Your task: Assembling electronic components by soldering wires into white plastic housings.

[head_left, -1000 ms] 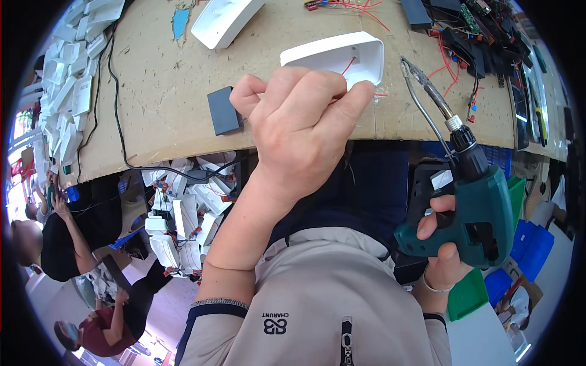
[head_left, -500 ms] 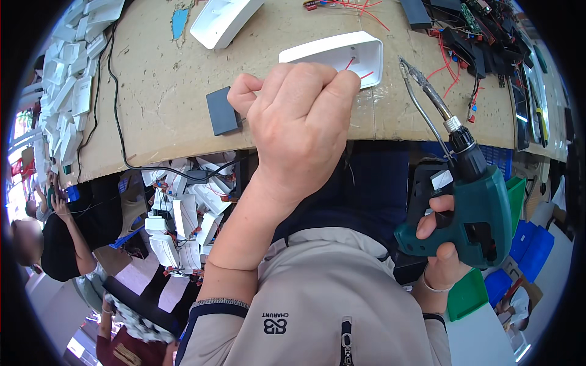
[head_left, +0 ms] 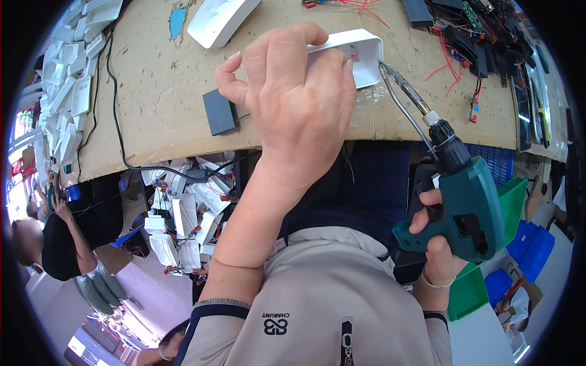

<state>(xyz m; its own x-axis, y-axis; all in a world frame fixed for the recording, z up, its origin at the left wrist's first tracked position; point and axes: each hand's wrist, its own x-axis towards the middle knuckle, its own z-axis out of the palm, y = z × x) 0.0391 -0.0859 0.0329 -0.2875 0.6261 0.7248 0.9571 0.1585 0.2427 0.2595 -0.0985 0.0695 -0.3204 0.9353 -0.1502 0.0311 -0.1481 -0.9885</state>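
Gun (head_left: 470, 201), green with a black collar, sits in the worker's right hand (head_left: 434, 226), which is closed around the handle. Its metal tip (head_left: 384, 66) slants up and leftward to the right end of a white case (head_left: 368, 67) on the counter (head_left: 165, 100); from where I stand I cannot tell whether the two touch.

The left hand (head_left: 299, 97) arches over that same case, back upward, covering its left part. Its fingers are bent, about half closed, with the little finger sticking out to the side; what they pinch, if anything, I cannot tell. A bit of red wire (head_left: 354, 56) shows inside the case, just beside the thumb.

A dark box (head_left: 220, 112) lies on the counter just left of that hand, and a second white case (head_left: 224, 21) rests farther back. Off to the right are loose red wires (head_left: 452, 70) beside a heap of black parts (head_left: 473, 46). A black cord (head_left: 116, 91) runs down the counter's left side.
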